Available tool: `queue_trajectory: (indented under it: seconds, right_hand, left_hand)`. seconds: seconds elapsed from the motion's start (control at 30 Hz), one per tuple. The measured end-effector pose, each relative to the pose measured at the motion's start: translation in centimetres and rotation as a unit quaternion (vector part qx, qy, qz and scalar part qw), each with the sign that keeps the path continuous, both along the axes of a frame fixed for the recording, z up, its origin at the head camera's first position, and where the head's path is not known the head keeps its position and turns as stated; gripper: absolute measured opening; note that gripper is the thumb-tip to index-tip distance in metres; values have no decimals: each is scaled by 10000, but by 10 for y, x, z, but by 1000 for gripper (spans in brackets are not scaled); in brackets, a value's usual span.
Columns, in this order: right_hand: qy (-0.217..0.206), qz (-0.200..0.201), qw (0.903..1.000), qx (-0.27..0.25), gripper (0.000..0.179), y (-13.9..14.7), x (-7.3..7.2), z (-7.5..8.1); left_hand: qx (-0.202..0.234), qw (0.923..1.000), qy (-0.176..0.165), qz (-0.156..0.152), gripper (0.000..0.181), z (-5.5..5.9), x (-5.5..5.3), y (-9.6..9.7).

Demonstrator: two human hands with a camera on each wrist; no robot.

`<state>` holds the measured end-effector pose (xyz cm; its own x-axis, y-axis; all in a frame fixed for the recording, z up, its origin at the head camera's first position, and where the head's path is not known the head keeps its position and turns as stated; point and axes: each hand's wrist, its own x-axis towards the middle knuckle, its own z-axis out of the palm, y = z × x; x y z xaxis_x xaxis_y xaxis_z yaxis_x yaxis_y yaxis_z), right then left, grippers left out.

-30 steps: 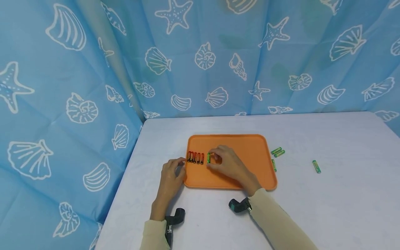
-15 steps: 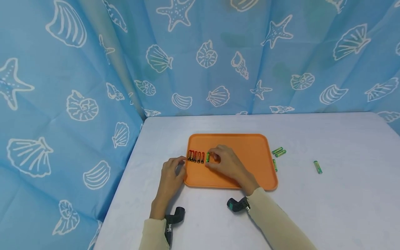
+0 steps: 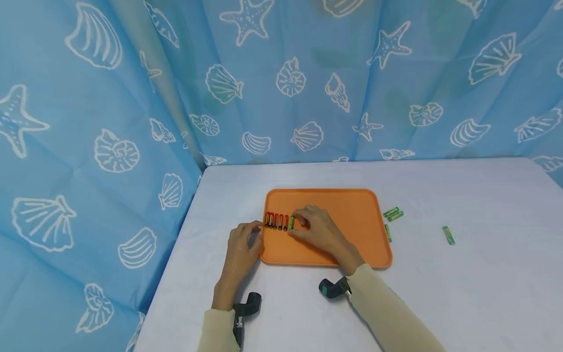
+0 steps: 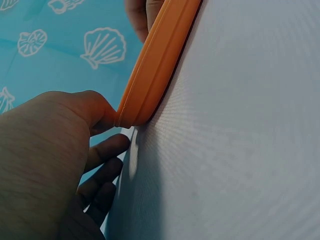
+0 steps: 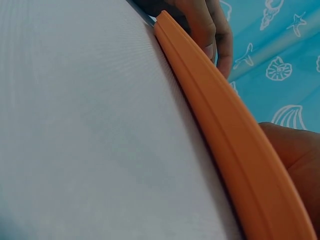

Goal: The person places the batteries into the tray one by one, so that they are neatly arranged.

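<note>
An orange tray (image 3: 347, 210) lies on the white table. At its left side stands a row of several red-and-black batteries (image 3: 280, 222), side by side. My right hand (image 3: 323, 233) reaches over the tray and pinches a green battery (image 3: 292, 222) between thumb and index finger, close to the right end of that row. My left hand (image 3: 239, 249) is at the tray's left edge. In the left wrist view its thumb touches the tray rim (image 4: 150, 70), with the other fingers loose beneath. The right wrist view has the tray wall (image 5: 225, 125) hiding the green battery and most of the right hand.
Several more green batteries lie on the table right of the tray: a pair (image 3: 393, 214), one beside the tray's edge (image 3: 387, 233), and one farther right (image 3: 448, 235). A blue seashell-patterned curtain (image 3: 281, 112) hangs behind and left of the white table (image 3: 484, 293).
My right hand has shifted slightly left, bringing the green battery closer to the red row. The left hand keeps its place at the tray edge.
</note>
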<state>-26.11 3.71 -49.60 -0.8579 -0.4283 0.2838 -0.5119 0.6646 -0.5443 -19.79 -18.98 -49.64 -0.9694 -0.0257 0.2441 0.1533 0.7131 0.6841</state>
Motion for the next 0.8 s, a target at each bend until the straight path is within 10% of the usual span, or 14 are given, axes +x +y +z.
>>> queue_trajectory:
  seconds: [0.8]
  right_hand:
    - [244,-84,9996,-100,41,64,28,25]
  left_hand:
    - [-22,9998,-187,9,31,2,-1,-2]
